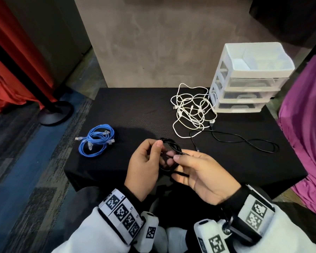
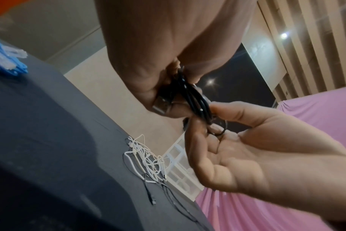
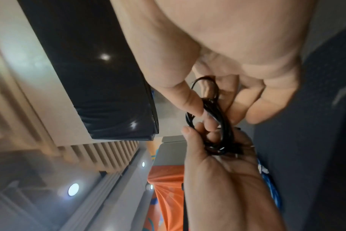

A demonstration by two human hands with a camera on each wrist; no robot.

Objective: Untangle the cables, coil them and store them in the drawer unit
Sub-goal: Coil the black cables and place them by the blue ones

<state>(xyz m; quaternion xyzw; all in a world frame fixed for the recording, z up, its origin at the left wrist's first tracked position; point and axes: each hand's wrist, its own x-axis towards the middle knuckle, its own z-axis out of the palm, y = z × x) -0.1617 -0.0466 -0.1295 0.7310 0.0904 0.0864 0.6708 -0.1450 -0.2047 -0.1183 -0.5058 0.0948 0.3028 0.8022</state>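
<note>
Fingers (image 1: 160,144) of the left hand (image 1: 144,167) pinch the coiled black cable (image 1: 170,154) above the surface (image 1: 135,110) — the right hand (image 1: 202,172) pinches its other side. Beyond lie white cables (image 1: 193,108) beside the drawer unit (image 1: 248,77); blue cable (image 1: 97,141) lies leftward.

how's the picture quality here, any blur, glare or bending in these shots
Head view: sharp, edges bowed by the wide lens, hands shadowing the black table. Left wrist view: ceiling lights flare; left hand soft. Right wrist view: room smeared, black cable coil fairly sharp.
</note>
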